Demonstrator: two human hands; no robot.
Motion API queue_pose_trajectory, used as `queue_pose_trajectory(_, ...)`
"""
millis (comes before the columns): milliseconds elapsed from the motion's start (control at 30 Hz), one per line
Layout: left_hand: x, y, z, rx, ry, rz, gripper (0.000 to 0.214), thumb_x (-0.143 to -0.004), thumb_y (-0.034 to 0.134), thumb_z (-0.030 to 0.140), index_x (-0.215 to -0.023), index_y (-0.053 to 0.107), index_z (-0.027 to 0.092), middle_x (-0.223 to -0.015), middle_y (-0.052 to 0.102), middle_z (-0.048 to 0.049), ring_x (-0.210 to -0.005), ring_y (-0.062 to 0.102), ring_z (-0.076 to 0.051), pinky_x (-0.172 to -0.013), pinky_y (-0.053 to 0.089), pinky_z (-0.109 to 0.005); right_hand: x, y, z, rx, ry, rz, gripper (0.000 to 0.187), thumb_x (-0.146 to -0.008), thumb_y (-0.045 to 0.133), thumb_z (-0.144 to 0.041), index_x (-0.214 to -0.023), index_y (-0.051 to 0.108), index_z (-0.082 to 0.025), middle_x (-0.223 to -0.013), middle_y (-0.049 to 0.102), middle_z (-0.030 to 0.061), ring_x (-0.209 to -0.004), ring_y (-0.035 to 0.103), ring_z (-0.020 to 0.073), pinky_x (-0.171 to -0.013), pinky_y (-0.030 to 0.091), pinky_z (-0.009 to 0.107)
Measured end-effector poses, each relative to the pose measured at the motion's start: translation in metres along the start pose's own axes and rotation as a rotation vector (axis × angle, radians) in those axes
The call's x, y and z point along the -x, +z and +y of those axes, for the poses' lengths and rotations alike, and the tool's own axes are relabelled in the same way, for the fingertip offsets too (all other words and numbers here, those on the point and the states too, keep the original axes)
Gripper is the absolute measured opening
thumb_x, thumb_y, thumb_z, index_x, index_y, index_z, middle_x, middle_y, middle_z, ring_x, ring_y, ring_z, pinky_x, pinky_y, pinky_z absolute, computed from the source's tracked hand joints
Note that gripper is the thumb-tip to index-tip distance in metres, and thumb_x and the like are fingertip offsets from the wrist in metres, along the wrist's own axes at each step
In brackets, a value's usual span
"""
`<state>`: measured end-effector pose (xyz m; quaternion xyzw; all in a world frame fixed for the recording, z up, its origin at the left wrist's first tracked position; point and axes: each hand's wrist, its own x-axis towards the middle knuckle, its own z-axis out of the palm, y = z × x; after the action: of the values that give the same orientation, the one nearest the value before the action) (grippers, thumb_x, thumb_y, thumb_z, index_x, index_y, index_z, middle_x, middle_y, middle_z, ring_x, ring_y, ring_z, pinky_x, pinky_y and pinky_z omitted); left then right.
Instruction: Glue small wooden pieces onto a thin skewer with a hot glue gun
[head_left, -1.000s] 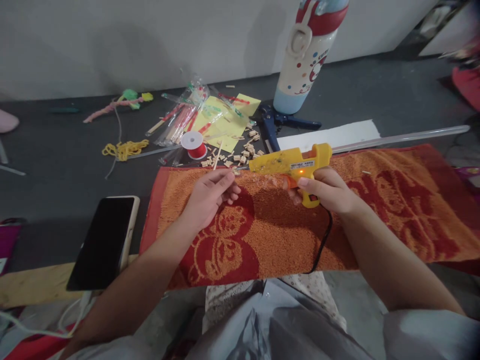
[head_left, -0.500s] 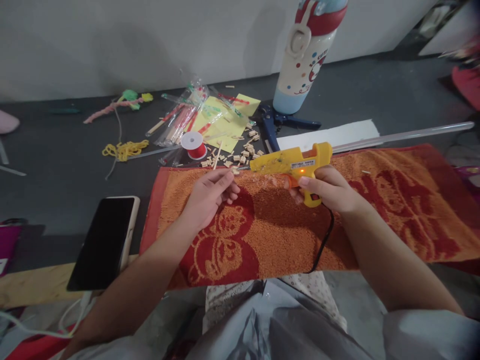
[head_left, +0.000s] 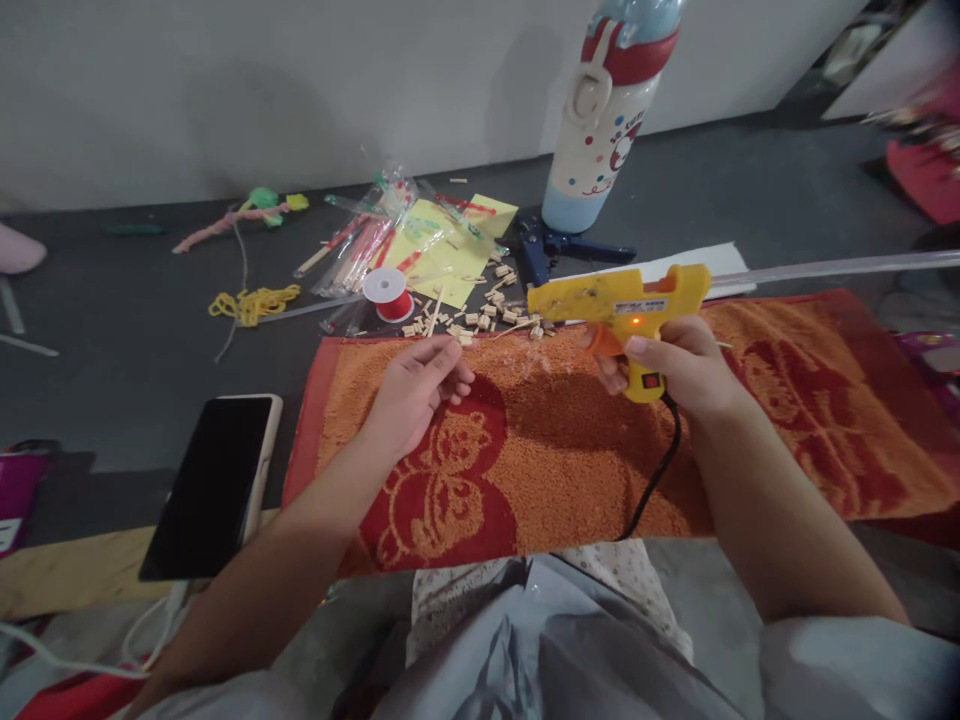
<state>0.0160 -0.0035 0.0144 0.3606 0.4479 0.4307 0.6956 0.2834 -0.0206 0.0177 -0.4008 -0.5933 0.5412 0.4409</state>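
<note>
My right hand (head_left: 691, 368) grips the handle of a yellow hot glue gun (head_left: 583, 298), fingers by its orange trigger. An orange light glows on its side. A long clear glue stick (head_left: 832, 268) reaches out from behind it to the right. The thumb and index finger of my left hand (head_left: 411, 398) are pinched together on a small wooden piece (head_left: 465, 341), which shows only in part. The nozzle is apart from that piece, to its right. Short cut wooden pieces (head_left: 486, 318) lie scattered just beyond my left fingertips.
Beneath my hands lies an orange towel (head_left: 570, 470). Behind it are a spool of red thread (head_left: 389, 294), yellow paper (head_left: 442, 232), blue pliers (head_left: 534, 250) and a tall bottle (head_left: 592, 150). At left are a phone (head_left: 214, 480) and yellow cord (head_left: 255, 303). A black cable (head_left: 654, 480) hangs from the gun.
My right hand has drawn the glue gun right and slightly up, so its nozzle has left the wooden piece at my left fingertips. My left hand stays nearly in place, still pinched.
</note>
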Motion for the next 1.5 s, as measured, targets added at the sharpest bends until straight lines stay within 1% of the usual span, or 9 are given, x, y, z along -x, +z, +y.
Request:
queue_pose_trajectory(133,0.000,0.000,0.001,-0.019,0.019,0.026,0.027,-0.071,0.078,0.037,-0.079,0.065,0.015,-0.058,0.063,0.0008,-0.048,0.056,-0.007,-0.045,0.040,-0.018,-0.001,-0.009,-0.008,0.161,0.004,0.235,0.021,-0.079,0.064,-0.038,-0.073,0.060,-0.018,-0.059,0.058,-0.0013,-0.048,0.051,0.0093,-0.047,0.037,0.025)
queue_pose_trajectory(267,0.000,0.000,0.001,-0.018,0.030,0.029,0.029,-0.070,0.078,0.038,-0.080,0.065,0.015,-0.058,0.063,0.0015,-0.048,0.056,-0.007,-0.045,0.041,-0.017,0.004,-0.026,-0.016,0.696,0.087,0.484,0.027,-0.073,0.062,-0.044,-0.063,0.056,-0.019,-0.053,0.045,-0.0025,-0.048,0.037,0.0093,-0.048,0.027,0.026)
queue_pose_trajectory(400,0.000,0.000,0.001,-0.023,0.031,0.032,0.031,-0.069,0.079,0.040,-0.082,0.065,0.014,-0.058,0.063,0.0013,-0.048,0.056,-0.007,-0.045,0.041,-0.017,0.011,-0.045,-0.017,1.352,0.073,0.395,0.025,-0.078,0.057,-0.042,-0.066,0.055,-0.019,-0.062,0.054,0.0044,-0.056,0.041,0.0141,-0.056,0.030,0.031)
queue_pose_trajectory(533,-0.001,0.000,0.002,-0.027,0.041,0.026,0.031,-0.069,0.079,0.040,-0.081,0.065,0.014,-0.059,0.063,0.0008,-0.048,0.055,-0.007,-0.044,0.040,-0.017,0.012,-0.054,-0.010,1.661,0.235,0.297,0.029,-0.084,0.055,-0.043,-0.086,0.063,-0.015,-0.088,0.069,0.0172,-0.071,0.055,0.0221,-0.061,0.030,0.034)
queue_pose_trajectory(667,-0.001,0.000,0.001,-0.016,0.053,0.027,0.030,-0.068,0.079,0.039,-0.080,0.065,0.014,-0.058,0.063,0.0009,-0.048,0.055,-0.007,-0.045,0.040,-0.018,0.009,-0.051,-0.004,1.698,0.375,0.309,0.038,-0.083,0.060,-0.046,-0.101,0.065,-0.014,-0.098,0.069,0.0188,-0.077,0.058,0.0245,-0.060,0.028,0.033)
queue_pose_trajectory(933,-0.002,-0.002,0.001,-0.020,0.077,0.015,0.030,-0.070,0.078,0.039,-0.082,0.066,0.014,-0.059,0.063,0.0007,-0.049,0.055,-0.007,-0.046,0.041,-0.018,0.006,-0.051,-0.004,1.654,0.326,0.123,0.041,-0.086,0.054,-0.053,-0.092,0.064,-0.014,-0.095,0.069,0.0191,-0.077,0.057,0.0232,-0.066,0.033,0.033)
queue_pose_trajectory(1067,-0.002,-0.002,0.002,-0.008,0.088,0.019,0.027,-0.070,0.078,0.038,-0.079,0.066,0.015,-0.058,0.062,0.0010,-0.048,0.055,-0.007,-0.045,0.040,-0.018,0.008,-0.045,-0.011,1.653,0.303,0.147,0.033,-0.087,0.055,-0.045,-0.093,0.064,-0.014,-0.097,0.070,0.0174,-0.080,0.059,0.0239,-0.068,0.035,0.033)
queue_pose_trajectory(1267,-0.006,-0.005,0.000,0.037,0.144,0.093,0.023,-0.073,0.076,0.037,-0.082,0.069,0.016,-0.057,0.060,0.0018,-0.048,0.053,-0.005,-0.045,0.037,-0.016,-0.007,-0.009,-0.026,1.532,0.169,0.136,0.019,-0.089,0.049,-0.026,-0.096,0.064,-0.015,-0.098,0.070,0.0132,-0.084,0.062,0.0224,-0.069,0.038,0.032)
queue_pose_trajectory(1500,-0.011,-0.010,0.003,0.096,0.206,0.202,0.019,-0.077,0.073,0.035,-0.085,0.070,0.018,-0.058,0.057,0.0033,-0.049,0.049,-0.004,-0.045,0.036,-0.015,-0.047,0.046,-0.027,1.560,0.100,-0.103,0.023,-0.091,0.043,-0.022,-0.096,0.065,-0.016,-0.098,0.070,0.0117,-0.079,0.063,0.0230,-0.064,0.038,0.033)
